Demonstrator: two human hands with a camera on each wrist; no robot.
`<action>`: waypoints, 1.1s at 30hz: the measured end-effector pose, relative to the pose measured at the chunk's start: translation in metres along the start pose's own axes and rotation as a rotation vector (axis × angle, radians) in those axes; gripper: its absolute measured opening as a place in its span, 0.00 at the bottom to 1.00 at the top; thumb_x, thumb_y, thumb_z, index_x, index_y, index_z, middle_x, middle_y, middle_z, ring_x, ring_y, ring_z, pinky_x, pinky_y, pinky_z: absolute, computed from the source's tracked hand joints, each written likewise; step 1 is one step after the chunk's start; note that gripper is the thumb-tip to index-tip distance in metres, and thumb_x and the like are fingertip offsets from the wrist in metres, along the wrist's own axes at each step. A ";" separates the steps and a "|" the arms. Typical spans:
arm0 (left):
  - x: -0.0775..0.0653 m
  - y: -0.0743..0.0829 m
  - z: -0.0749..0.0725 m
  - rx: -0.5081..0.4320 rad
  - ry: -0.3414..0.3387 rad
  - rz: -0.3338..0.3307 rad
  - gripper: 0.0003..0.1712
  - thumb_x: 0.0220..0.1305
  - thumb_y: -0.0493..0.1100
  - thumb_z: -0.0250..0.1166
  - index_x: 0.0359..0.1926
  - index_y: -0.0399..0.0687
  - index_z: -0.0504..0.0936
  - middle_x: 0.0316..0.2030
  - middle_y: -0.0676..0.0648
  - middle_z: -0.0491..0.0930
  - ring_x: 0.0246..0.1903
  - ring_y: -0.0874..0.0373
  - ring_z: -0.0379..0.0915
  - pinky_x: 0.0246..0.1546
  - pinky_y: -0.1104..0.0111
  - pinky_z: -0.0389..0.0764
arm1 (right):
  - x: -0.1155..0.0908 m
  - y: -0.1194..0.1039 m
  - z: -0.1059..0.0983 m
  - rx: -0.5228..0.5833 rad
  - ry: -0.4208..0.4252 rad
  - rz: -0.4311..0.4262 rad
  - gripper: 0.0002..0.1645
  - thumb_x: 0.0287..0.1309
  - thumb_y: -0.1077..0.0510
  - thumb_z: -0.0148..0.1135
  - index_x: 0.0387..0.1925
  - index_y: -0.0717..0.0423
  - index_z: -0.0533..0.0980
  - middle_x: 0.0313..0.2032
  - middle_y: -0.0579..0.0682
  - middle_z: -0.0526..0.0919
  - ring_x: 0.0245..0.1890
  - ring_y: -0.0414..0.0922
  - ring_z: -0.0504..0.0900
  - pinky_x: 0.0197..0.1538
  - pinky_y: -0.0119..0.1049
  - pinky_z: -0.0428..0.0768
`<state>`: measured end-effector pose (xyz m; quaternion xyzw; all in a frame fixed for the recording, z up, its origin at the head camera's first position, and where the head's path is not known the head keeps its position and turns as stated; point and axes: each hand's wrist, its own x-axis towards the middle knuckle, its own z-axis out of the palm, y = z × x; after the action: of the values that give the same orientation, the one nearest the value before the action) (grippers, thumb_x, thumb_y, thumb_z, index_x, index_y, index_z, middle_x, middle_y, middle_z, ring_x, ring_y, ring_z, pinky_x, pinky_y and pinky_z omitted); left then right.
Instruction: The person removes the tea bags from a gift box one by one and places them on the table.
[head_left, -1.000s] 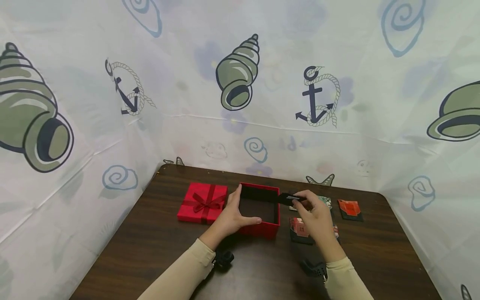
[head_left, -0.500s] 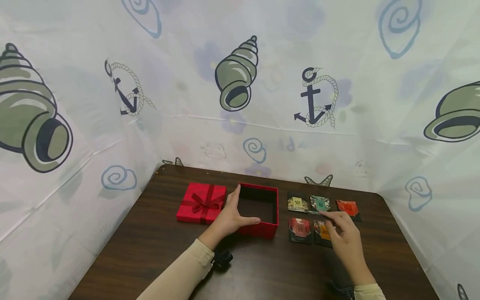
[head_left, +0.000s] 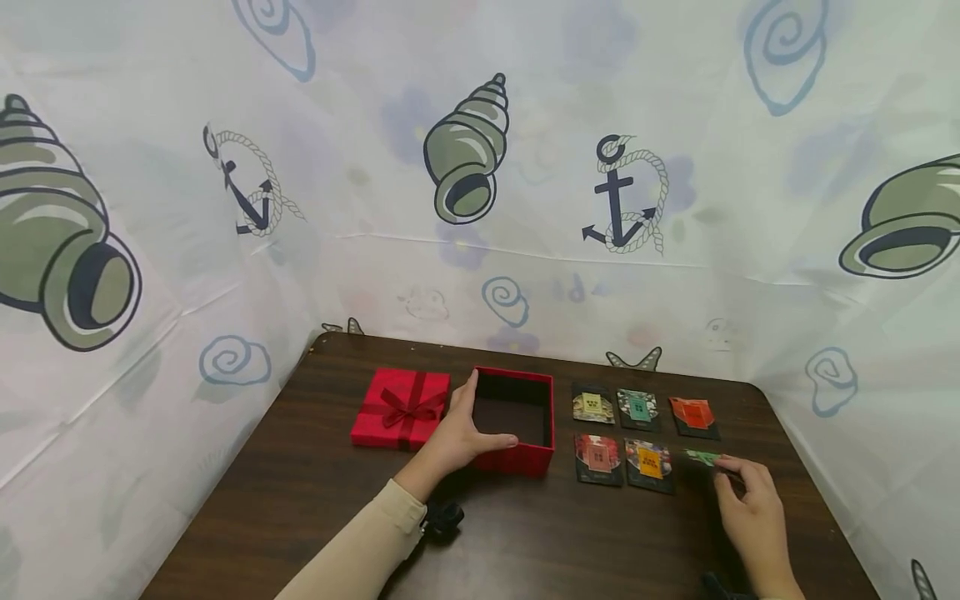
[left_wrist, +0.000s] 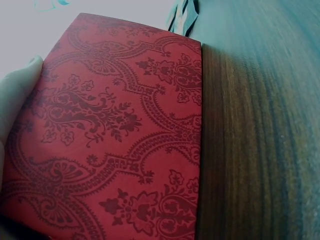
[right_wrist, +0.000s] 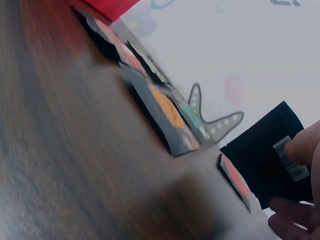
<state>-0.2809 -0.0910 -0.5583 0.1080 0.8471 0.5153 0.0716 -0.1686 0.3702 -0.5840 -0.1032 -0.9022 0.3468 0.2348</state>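
In the head view my left hand (head_left: 457, 433) holds an open red gift box (head_left: 528, 462) at its near left corner, thumb over the front rim and fingers along the left side. The box's dark interior holds nothing that shows. Its red patterned side (left_wrist: 120, 130) fills much of the left wrist view. My right hand (head_left: 753, 508), out to the right, pinches a small flat packet (head_left: 701, 457) above the table. The packet's green printed face shows from above; in the right wrist view its black back (right_wrist: 265, 155) carries a white barcode label (right_wrist: 291, 159) under the thumb.
Left of the box lies a red lid with a ribbon bow (head_left: 408, 408). Several similar packets lie flat right of the box, among them yellow (head_left: 592, 406), teal (head_left: 637, 408), red (head_left: 695, 415), pink (head_left: 598, 458) and orange (head_left: 649, 463). A patterned curtain (head_left: 555, 292) hangs behind the table.
My right hand has moved away from the box to the right and toward me, carrying the packet past the others. My left hand has stayed on the box.
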 end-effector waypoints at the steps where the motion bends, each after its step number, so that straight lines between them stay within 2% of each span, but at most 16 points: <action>1: 0.001 0.000 -0.001 0.002 -0.001 0.000 0.83 0.47 0.72 0.84 0.90 0.70 0.36 0.88 0.45 0.46 0.84 0.37 0.52 0.75 0.32 0.69 | 0.001 0.003 0.000 -0.020 -0.038 0.019 0.13 0.75 0.64 0.63 0.57 0.62 0.83 0.61 0.60 0.80 0.60 0.42 0.76 0.57 0.18 0.73; 4: 0.002 -0.001 -0.003 0.001 0.002 -0.004 0.83 0.46 0.72 0.85 0.90 0.71 0.37 0.88 0.45 0.47 0.83 0.38 0.52 0.75 0.33 0.69 | 0.005 0.012 0.003 -0.081 -0.195 0.068 0.18 0.76 0.62 0.61 0.61 0.66 0.78 0.68 0.68 0.71 0.67 0.66 0.73 0.69 0.50 0.77; 6: 0.002 -0.001 -0.004 -0.003 0.006 -0.014 0.83 0.45 0.72 0.85 0.90 0.72 0.37 0.88 0.46 0.47 0.83 0.39 0.53 0.75 0.33 0.70 | 0.007 0.016 0.006 -0.118 -0.313 0.092 0.24 0.78 0.58 0.61 0.65 0.69 0.73 0.72 0.74 0.63 0.71 0.75 0.66 0.69 0.70 0.69; 7: 0.001 0.000 -0.004 -0.009 0.007 -0.015 0.83 0.45 0.71 0.85 0.90 0.72 0.38 0.87 0.46 0.47 0.83 0.39 0.52 0.75 0.33 0.69 | 0.008 0.017 0.007 -0.126 -0.359 0.101 0.27 0.79 0.54 0.61 0.67 0.70 0.72 0.74 0.76 0.58 0.72 0.77 0.63 0.70 0.76 0.65; 9: 0.001 0.000 -0.005 -0.016 0.007 -0.016 0.83 0.45 0.71 0.85 0.90 0.72 0.38 0.87 0.46 0.47 0.83 0.39 0.52 0.75 0.32 0.70 | 0.010 0.017 0.007 -0.132 -0.392 0.114 0.33 0.79 0.48 0.63 0.68 0.71 0.70 0.75 0.78 0.55 0.73 0.78 0.60 0.72 0.78 0.62; 11: 0.000 0.001 -0.005 -0.024 0.007 -0.015 0.83 0.45 0.70 0.86 0.90 0.72 0.38 0.87 0.46 0.48 0.83 0.39 0.52 0.75 0.32 0.70 | 0.009 0.017 0.007 -0.136 -0.373 0.121 0.33 0.79 0.46 0.64 0.66 0.70 0.73 0.73 0.78 0.57 0.72 0.76 0.62 0.72 0.77 0.64; 13: 0.000 0.001 -0.005 -0.030 0.004 -0.012 0.83 0.45 0.70 0.86 0.90 0.72 0.38 0.87 0.47 0.47 0.83 0.40 0.52 0.75 0.33 0.69 | 0.007 0.016 0.008 -0.132 -0.323 0.113 0.28 0.77 0.49 0.66 0.62 0.69 0.76 0.70 0.75 0.62 0.69 0.74 0.66 0.70 0.75 0.66; 16: 0.000 0.001 -0.006 -0.030 0.006 -0.008 0.83 0.46 0.69 0.86 0.90 0.70 0.38 0.87 0.45 0.48 0.83 0.39 0.52 0.75 0.32 0.69 | 0.005 0.018 0.010 -0.100 -0.256 0.104 0.17 0.72 0.61 0.69 0.55 0.68 0.79 0.66 0.72 0.67 0.67 0.71 0.69 0.69 0.72 0.68; 21: 0.001 0.002 -0.005 -0.040 0.028 -0.011 0.81 0.47 0.68 0.86 0.90 0.67 0.41 0.87 0.43 0.49 0.83 0.36 0.53 0.74 0.31 0.69 | 0.004 0.020 0.009 -0.022 -0.200 0.069 0.12 0.66 0.70 0.66 0.51 0.66 0.81 0.66 0.72 0.71 0.69 0.73 0.70 0.70 0.74 0.66; 28: 0.004 -0.001 -0.002 -0.012 0.076 -0.027 0.81 0.47 0.69 0.86 0.90 0.67 0.42 0.87 0.44 0.50 0.82 0.35 0.56 0.73 0.32 0.72 | 0.009 0.020 0.012 0.012 -0.115 0.033 0.09 0.65 0.72 0.67 0.47 0.66 0.83 0.63 0.70 0.77 0.72 0.74 0.70 0.72 0.73 0.67; 31: 0.002 -0.004 -0.005 0.008 0.062 -0.029 0.81 0.47 0.70 0.86 0.90 0.67 0.40 0.88 0.45 0.48 0.84 0.36 0.53 0.74 0.32 0.70 | 0.007 0.019 0.016 0.015 -0.075 0.040 0.07 0.67 0.70 0.68 0.45 0.65 0.84 0.61 0.69 0.78 0.72 0.73 0.71 0.72 0.72 0.68; 33: 0.000 -0.010 -0.009 0.048 0.052 -0.020 0.79 0.51 0.72 0.82 0.90 0.65 0.39 0.89 0.44 0.47 0.85 0.35 0.51 0.75 0.31 0.68 | 0.003 0.015 0.020 0.013 -0.037 0.047 0.05 0.69 0.68 0.69 0.45 0.64 0.84 0.60 0.67 0.80 0.70 0.69 0.74 0.71 0.66 0.71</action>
<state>-0.2843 -0.1027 -0.5627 0.0877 0.8618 0.4969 0.0520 -0.1809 0.3711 -0.6062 -0.1163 -0.9014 0.3598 0.2108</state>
